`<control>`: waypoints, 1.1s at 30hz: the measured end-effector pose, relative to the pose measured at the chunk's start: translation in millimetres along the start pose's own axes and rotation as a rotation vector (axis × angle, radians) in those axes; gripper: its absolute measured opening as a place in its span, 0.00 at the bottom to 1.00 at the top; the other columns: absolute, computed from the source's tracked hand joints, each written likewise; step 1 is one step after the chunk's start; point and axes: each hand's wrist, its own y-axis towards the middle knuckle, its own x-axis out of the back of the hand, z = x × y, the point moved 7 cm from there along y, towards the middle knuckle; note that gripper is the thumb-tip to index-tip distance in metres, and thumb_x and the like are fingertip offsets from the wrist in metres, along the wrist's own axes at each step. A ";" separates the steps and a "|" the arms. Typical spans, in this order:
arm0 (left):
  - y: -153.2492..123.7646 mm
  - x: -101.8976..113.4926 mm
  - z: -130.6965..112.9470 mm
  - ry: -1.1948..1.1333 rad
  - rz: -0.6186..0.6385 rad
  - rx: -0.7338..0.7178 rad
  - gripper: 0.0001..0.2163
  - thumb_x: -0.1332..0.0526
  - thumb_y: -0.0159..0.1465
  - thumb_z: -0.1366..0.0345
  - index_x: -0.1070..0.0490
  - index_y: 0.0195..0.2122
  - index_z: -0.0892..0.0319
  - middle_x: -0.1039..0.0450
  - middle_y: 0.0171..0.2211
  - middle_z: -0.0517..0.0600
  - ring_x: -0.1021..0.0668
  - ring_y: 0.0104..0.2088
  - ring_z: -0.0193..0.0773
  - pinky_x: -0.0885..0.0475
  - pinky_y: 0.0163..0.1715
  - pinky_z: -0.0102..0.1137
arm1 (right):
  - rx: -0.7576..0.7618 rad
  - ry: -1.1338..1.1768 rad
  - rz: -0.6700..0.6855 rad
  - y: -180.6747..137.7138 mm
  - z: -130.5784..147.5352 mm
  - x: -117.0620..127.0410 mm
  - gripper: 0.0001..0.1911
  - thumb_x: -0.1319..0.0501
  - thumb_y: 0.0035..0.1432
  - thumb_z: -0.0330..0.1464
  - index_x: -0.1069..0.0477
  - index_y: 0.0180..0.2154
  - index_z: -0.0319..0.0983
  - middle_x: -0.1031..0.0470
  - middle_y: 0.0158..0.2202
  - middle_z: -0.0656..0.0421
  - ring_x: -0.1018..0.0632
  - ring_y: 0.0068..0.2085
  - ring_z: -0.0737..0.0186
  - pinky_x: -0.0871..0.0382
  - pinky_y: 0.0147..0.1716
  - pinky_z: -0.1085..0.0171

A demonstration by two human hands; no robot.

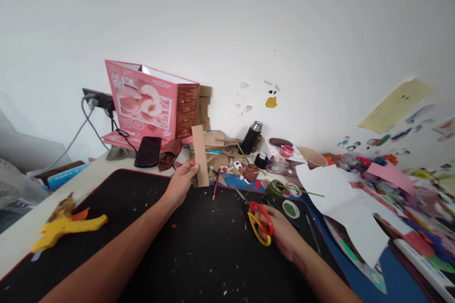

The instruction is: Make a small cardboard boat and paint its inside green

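My left hand (183, 179) pinches a narrow strip of brown cardboard (200, 154) by its left edge and keeps it upright above the back of the black mat (199, 255). In my right hand (275, 227) is a pair of scissors (261, 220) with one red and one yellow handle loop. Their blades point up and left, toward the strip but apart from it. A red pencil (216, 184) lies between the two hands. Close to the scissors stand an open jar of green paint (275, 190) and its paint-smeared lid (290, 209).
A yellow glue gun (67, 225) lies at the left. Behind are a phone (148, 151), a pink box (149, 99), cardboard scraps (213, 139), a black flask (251, 137) and a brown paint jar (251, 172). White paper (341, 199) and craft materials (408, 189) crowd the right side.
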 end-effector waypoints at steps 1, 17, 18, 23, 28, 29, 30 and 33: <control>-0.5 -1.0 1.2 -0.009 0.015 0.012 0.30 0.18 0.45 0.43 0.25 0.38 0.57 0.18 0.33 0.50 0.18 0.34 0.43 0.26 0.32 0.32 | 0.008 0.052 0.026 -0.9 1.6 -5.7 0.30 0.20 0.47 0.53 0.20 0.39 0.36 0.22 0.30 0.59 0.35 0.20 0.72 0.48 0.23 0.67; -11.0 -6.1 0.5 -0.233 0.066 0.179 0.10 0.23 0.56 0.68 0.24 0.33 0.59 0.20 0.29 0.50 0.17 0.28 0.39 0.20 0.30 0.31 | 0.099 0.285 0.537 56.2 43.5 -134.3 0.32 0.18 0.52 0.54 0.27 0.42 0.38 0.19 0.32 0.62 0.30 0.17 0.75 0.40 0.16 0.72; -10.7 -4.8 -2.3 -0.223 0.039 0.160 0.10 0.23 0.56 0.67 0.23 0.33 0.60 0.20 0.29 0.50 0.17 0.27 0.39 0.21 0.28 0.30 | 0.103 0.288 0.550 60.0 44.0 -139.0 0.33 0.19 0.53 0.54 0.27 0.43 0.38 0.19 0.32 0.62 0.30 0.16 0.75 0.40 0.15 0.72; -12.4 -1.2 -3.8 -0.067 -0.046 0.128 0.15 0.21 0.55 0.58 0.22 0.37 0.58 0.17 0.31 0.52 0.16 0.29 0.44 0.30 0.18 0.26 | 0.053 0.234 0.755 61.4 31.4 -175.4 0.37 0.22 0.56 0.56 0.27 0.54 0.39 0.18 0.28 0.63 0.23 0.18 0.66 0.32 0.18 0.69; -7.6 6.5 -6.2 -0.025 -0.095 0.058 0.20 0.19 0.52 0.52 0.23 0.36 0.57 0.18 0.31 0.51 0.16 0.30 0.43 0.31 0.18 0.26 | 0.053 0.274 0.831 57.0 18.0 -177.3 0.39 0.26 0.61 0.58 0.25 0.60 0.36 0.16 0.29 0.58 0.22 0.19 0.64 0.29 0.19 0.68; -5.5 10.8 -9.8 -0.042 -0.130 0.022 0.21 0.18 0.51 0.52 0.23 0.36 0.57 0.19 0.30 0.50 0.17 0.30 0.42 0.29 0.21 0.27 | 0.059 0.289 0.840 56.7 18.5 -172.3 0.40 0.26 0.61 0.59 0.25 0.60 0.36 0.16 0.30 0.57 0.20 0.20 0.62 0.28 0.20 0.67; -3.3 15.4 -13.6 -0.057 -0.166 -0.009 0.22 0.18 0.50 0.52 0.23 0.36 0.57 0.19 0.30 0.49 0.17 0.31 0.41 0.28 0.23 0.27 | 0.078 0.318 0.829 57.7 21.4 -165.2 0.42 0.27 0.61 0.60 0.25 0.61 0.35 0.16 0.30 0.56 0.18 0.22 0.59 0.29 0.20 0.68; 1.4 27.3 -24.4 -0.077 -0.257 -0.063 0.24 0.16 0.47 0.52 0.23 0.36 0.57 0.19 0.31 0.47 0.18 0.31 0.39 0.24 0.27 0.29 | 0.173 0.402 0.682 66.8 36.5 -137.7 0.44 0.32 0.63 0.65 0.24 0.60 0.35 0.15 0.30 0.53 0.14 0.28 0.56 0.28 0.24 0.67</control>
